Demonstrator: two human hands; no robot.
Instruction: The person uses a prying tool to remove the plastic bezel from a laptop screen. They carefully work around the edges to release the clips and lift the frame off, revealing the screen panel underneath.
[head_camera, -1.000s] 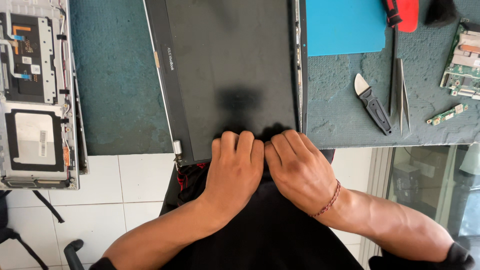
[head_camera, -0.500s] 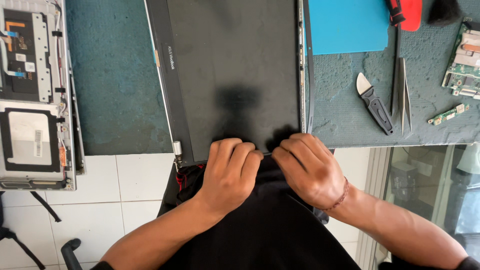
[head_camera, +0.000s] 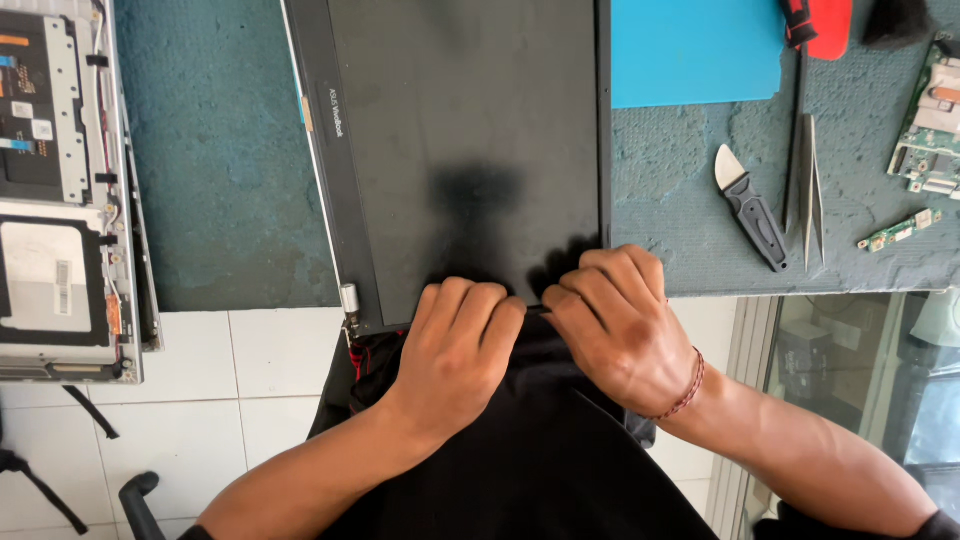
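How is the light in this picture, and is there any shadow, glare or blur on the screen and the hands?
Head view: even, soft daylight; a dark blurred shadow lies on the matte screen just above the left hand and right hand; no glare on the panel; hands and the knife are sharp; the glass at lower right shows faint reflections.

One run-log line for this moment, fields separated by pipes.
left hand on near edge of laptop screen panel | right hand curled at same edge | pry tool, tweezers lying right on mat
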